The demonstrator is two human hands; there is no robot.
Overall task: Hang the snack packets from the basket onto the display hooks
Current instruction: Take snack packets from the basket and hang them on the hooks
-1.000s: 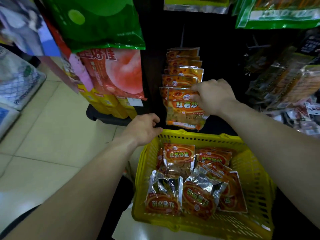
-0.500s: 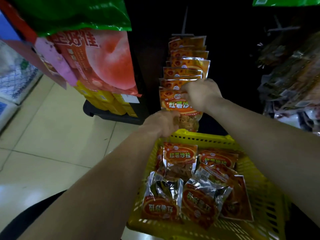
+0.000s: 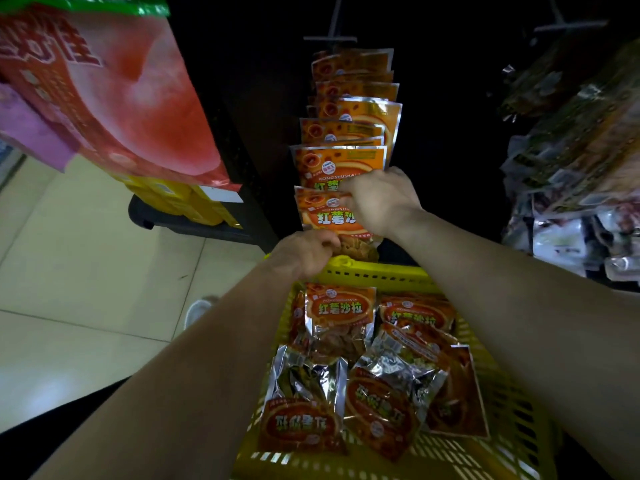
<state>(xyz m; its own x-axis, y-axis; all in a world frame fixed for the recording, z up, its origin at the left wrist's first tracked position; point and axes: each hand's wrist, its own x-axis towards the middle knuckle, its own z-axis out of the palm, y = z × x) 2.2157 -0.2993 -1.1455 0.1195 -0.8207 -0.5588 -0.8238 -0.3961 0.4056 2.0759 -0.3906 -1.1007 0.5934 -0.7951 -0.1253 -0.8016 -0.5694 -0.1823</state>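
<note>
An orange snack packet [image 3: 327, 216] hangs at the front of a row of matching packets [image 3: 349, 109] on a display hook [image 3: 330, 38]. My right hand [image 3: 382, 199] grips the front packet's upper right corner. My left hand [image 3: 304, 252] is closed at that packet's lower edge, fingers pinched against it. Below stands a yellow plastic basket [image 3: 374, 273] with several more orange and silver packets [image 3: 341, 317] lying in it.
Large red and green bags [image 3: 104, 88] hang at upper left above yellow boxes [image 3: 183, 199] on a dark base. More packaged goods [image 3: 581, 161] hang on the right. Pale tiled floor [image 3: 69, 271] lies to the left, with a shoe tip [image 3: 197, 311] showing.
My left hand has risen from beside the basket rim to the hanging packet's lower edge. The view has tilted downward and closer to the hook row. The right hand stays on the packet.
</note>
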